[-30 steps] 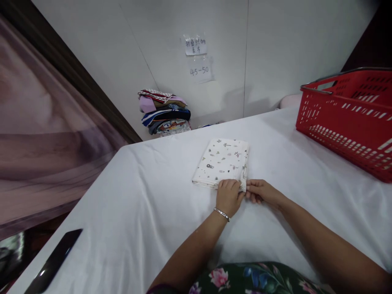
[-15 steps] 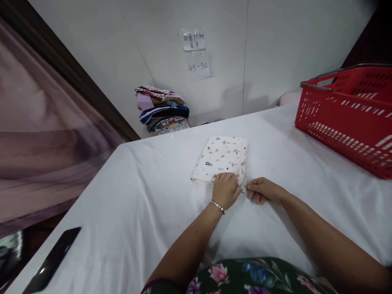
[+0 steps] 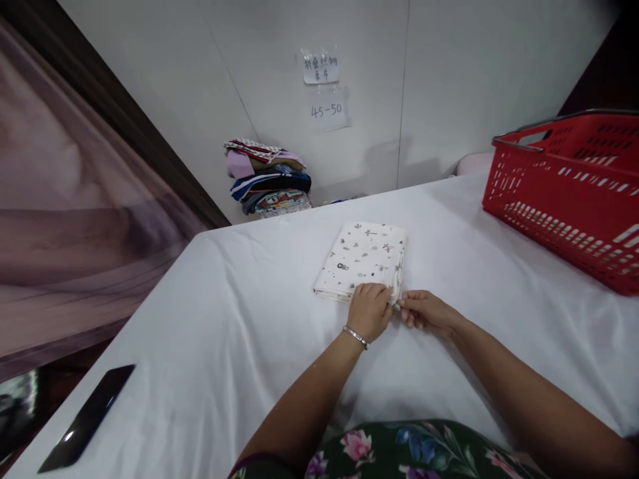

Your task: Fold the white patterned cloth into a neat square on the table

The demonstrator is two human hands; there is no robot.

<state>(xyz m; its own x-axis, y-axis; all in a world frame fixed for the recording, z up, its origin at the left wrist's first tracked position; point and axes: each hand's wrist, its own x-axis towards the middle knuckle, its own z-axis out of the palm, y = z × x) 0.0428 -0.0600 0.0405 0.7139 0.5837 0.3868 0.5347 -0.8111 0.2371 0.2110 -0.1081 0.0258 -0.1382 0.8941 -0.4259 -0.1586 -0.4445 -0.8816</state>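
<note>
At the near edge is the person's dark green shirt [image 3: 384,452], printed with pink, blue and purple flowers, with both forearms reaching out over the white-covered table [image 3: 224,386]. On the near left of the table lies a dark, shiny flat slab [image 3: 90,419], set at a slant. The left hand [image 3: 369,311], with a silver bracelet [image 3: 356,337] on its wrist, has its fingers bent over the near edge of a folded cloth [image 3: 357,256], close to the right corner; whether it grips the layers or only presses on them, I cannot tell. The right hand [image 3: 422,311] has its thumb and fingers pinched together on the cloth at that near right corner, just beside the left hand. The cloth lies flat around the middle of the table, white with small trees, leaves and animal-like figures. Well apart to the right stands a red basket [image 3: 564,193] with a metal handle. To the left hangs a pinkish curtain [image 3: 74,199]. Past the far edge, a pile of clothes [image 3: 269,176] rises against the pale wall [image 3: 364,33], below two handwritten paper signs [image 3: 327,110], the lower reading 45-50.
</note>
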